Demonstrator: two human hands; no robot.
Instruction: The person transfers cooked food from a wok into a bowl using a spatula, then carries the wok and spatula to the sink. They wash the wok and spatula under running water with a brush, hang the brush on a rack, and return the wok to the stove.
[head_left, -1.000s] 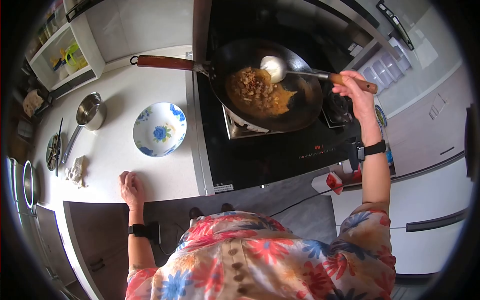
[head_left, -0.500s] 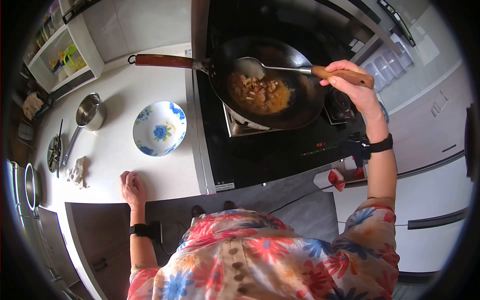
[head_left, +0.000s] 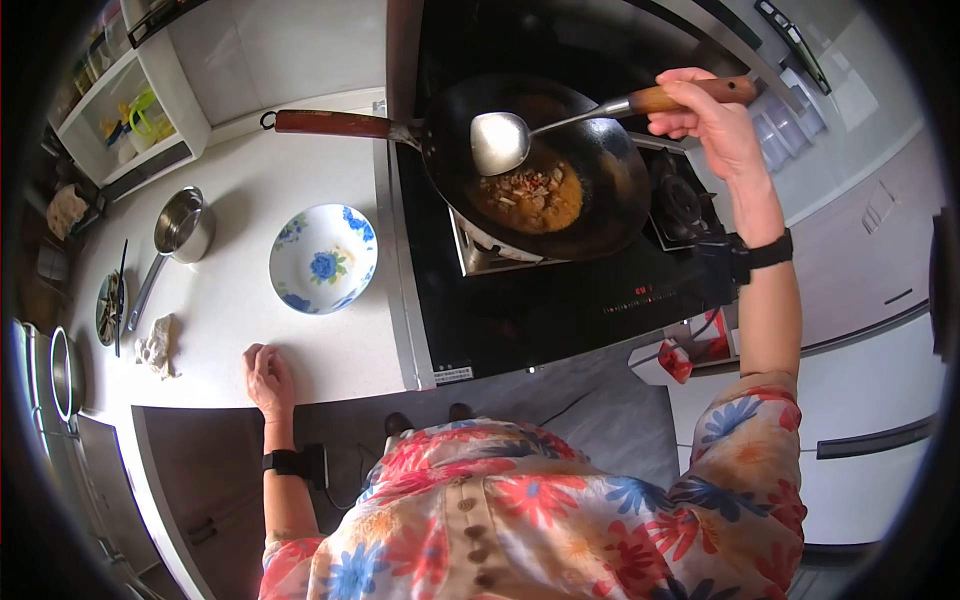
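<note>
A dark wok (head_left: 610, 215) sits on the left burner, with chopped food in orange-brown liquid (head_left: 535, 200) at its bottom. My right hand (head_left: 710, 120) is closed round the wooden handle of a metal spatula (head_left: 500, 142), whose broad head is over the food near the wok's left side. On the counter's front edge rests my left hand (head_left: 268, 380), its fingers curled and nothing visible in them. A white bowl with blue flowers (head_left: 323, 258) stands on the counter, up and to the right of that hand.
The wok's red-brown handle (head_left: 330, 123) reaches left over the counter. A metal saucepan (head_left: 184, 225), a crumpled cloth (head_left: 156, 346) and a small dish with chopsticks (head_left: 109, 308) are at the left. A second burner (head_left: 680, 200) lies right of the wok.
My right hand has moved slightly up, and the spatula head has turned and shifted up from the food, its bright face now showing. My left hand has stayed in place.
</note>
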